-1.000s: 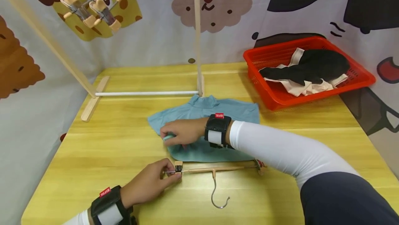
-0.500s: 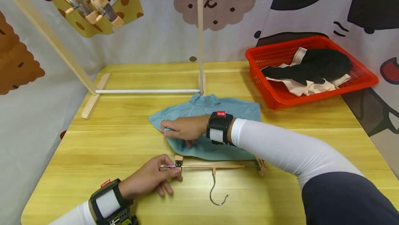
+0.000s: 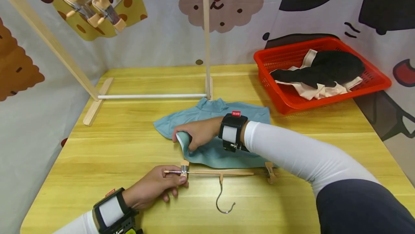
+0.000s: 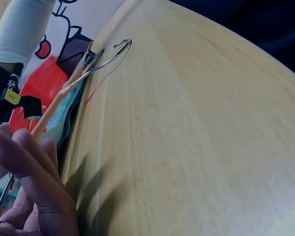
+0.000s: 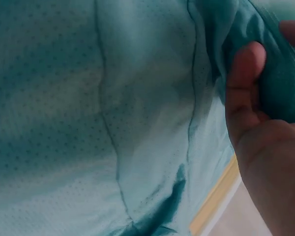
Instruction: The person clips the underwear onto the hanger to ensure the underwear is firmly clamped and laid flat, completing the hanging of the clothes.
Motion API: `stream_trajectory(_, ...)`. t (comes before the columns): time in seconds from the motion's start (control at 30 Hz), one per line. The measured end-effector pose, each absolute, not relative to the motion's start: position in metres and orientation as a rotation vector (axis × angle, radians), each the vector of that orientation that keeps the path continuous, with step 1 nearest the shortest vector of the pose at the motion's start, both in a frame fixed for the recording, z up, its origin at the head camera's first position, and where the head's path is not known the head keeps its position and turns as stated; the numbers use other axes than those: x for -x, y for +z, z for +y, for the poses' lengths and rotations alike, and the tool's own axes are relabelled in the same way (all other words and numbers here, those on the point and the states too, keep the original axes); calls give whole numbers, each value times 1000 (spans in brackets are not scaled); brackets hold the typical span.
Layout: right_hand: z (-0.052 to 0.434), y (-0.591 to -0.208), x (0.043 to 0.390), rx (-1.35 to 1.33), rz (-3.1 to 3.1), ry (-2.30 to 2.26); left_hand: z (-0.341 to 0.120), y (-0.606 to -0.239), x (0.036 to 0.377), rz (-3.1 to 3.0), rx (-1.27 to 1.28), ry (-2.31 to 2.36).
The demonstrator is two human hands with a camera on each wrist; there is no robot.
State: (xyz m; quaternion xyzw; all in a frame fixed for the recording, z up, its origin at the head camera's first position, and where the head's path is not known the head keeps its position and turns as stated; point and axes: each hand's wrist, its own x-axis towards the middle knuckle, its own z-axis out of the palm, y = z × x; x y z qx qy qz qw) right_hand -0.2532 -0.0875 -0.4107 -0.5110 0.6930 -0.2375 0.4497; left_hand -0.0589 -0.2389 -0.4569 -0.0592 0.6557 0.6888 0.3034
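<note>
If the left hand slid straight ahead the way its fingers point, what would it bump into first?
The left hand pinches the near-left clip of the wooden hanger and points up and right across the table. Going straight on, it would probably meet the blue cloth just beyond the hanger bar, though depth is hard to judge.

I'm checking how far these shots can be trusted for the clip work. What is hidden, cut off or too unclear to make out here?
- Head view: the right hand covers the edge of the teal garment that it grips.
- Head view: the left hand hides the clip at the left end of the hanger; open or closed, cannot tell.
- Right wrist view: only cloth and fingers; hanger out of frame.
- Left wrist view: hanger blurred, garment barely seen.
</note>
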Motion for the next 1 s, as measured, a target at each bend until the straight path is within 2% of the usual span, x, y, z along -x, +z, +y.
stream_trajectory(0.23, -85, -411, 253, 1283, 1717, -651, -238, -456, 57, 1609, 180, 1875)
stream_trajectory(0.67, -85, -417, 248, 1098, 1714, -773, -234, -455, 58, 1701, 222, 2006)
stream_trajectory(0.83, -86, -418, 249, 1141, 1796, -746, -233, -453, 56, 1728, 225, 2004)
stream_trajectory(1.0, -87, -418, 248, 1187, 1845, -691, -235, -459, 57, 1812, 120, 1928)
